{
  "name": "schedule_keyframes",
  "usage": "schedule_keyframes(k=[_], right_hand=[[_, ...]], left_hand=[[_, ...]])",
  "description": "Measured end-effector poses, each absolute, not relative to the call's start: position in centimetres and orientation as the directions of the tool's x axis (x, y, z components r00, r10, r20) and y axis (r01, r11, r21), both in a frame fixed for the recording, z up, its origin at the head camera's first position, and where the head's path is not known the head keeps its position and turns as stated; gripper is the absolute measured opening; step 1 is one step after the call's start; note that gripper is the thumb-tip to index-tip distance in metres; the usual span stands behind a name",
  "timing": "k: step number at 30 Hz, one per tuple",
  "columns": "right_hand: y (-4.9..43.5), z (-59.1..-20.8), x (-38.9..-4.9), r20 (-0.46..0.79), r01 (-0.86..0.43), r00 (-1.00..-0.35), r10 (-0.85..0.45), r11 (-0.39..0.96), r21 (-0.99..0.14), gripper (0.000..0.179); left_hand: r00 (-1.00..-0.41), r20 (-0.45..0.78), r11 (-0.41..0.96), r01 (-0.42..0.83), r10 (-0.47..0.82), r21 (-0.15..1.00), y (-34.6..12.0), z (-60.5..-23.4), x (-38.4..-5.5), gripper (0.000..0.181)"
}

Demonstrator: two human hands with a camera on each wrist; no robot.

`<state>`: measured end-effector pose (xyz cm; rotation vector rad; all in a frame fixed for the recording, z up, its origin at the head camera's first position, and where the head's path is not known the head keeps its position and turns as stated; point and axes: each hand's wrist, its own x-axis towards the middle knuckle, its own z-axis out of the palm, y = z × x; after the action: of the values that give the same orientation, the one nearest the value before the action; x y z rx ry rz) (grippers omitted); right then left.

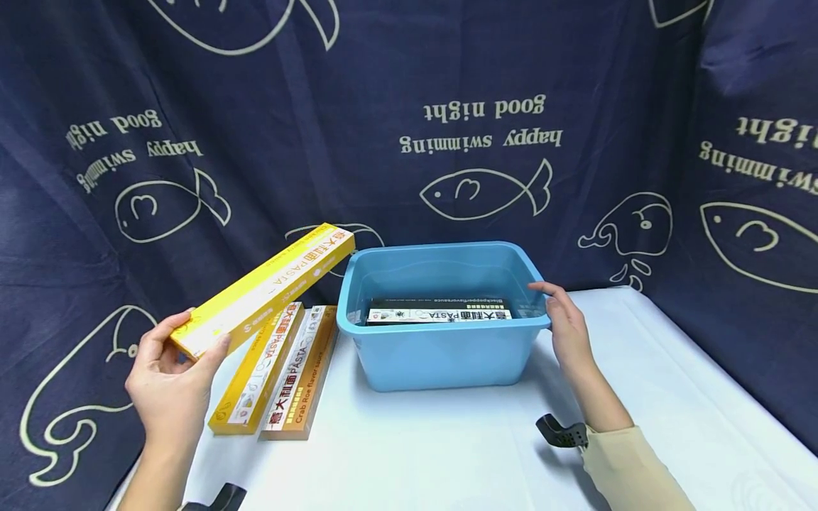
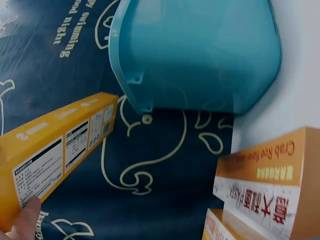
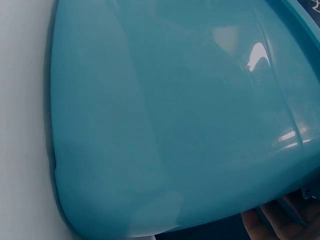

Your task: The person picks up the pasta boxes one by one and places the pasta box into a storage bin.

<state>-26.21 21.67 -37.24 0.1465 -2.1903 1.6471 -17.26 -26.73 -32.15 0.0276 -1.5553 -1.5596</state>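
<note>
Left hand (image 1: 169, 387) grips that yellow box (image 1: 268, 287) one-ended (right hand (image 1: 566, 326) holds the bin (image 1: 441, 362)), so the box could droop tbh.

**Bright from the head, dim at the wrists**

The head view is bright and mostly crisp; the white surface (image 1: 409, 454) nearly washes out, a soft shadow falling at five o'clock beside the sleeve (image 1: 629, 468). The left wrist view is dimmer, fine print on the yellow box (image 2: 60, 130) blurred. The right wrist view is murky, with glare on the blue bin (image 3: 150, 100) toward two and three o'clock.
</note>
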Motion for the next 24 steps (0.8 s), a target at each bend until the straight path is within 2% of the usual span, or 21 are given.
schedule_keyframes(k=[11,24], right_hand=[[21.9,-37.5,-25.7,0.349,-0.287,-0.923,0.163,0.316,-0.904,0.048],[21.8,-37.1,-25.9,0.363,-0.296,-0.921,0.141,0.352,-0.888,0.05]], left_hand=[[-0.734,0.488,0.151,0.478,-0.472,0.865,-24.6,-31.4,-18.0,0.061],[-0.827,0.416,-0.007,0.452,-0.379,0.892,-22.6,-30.4,-19.0,0.06]])
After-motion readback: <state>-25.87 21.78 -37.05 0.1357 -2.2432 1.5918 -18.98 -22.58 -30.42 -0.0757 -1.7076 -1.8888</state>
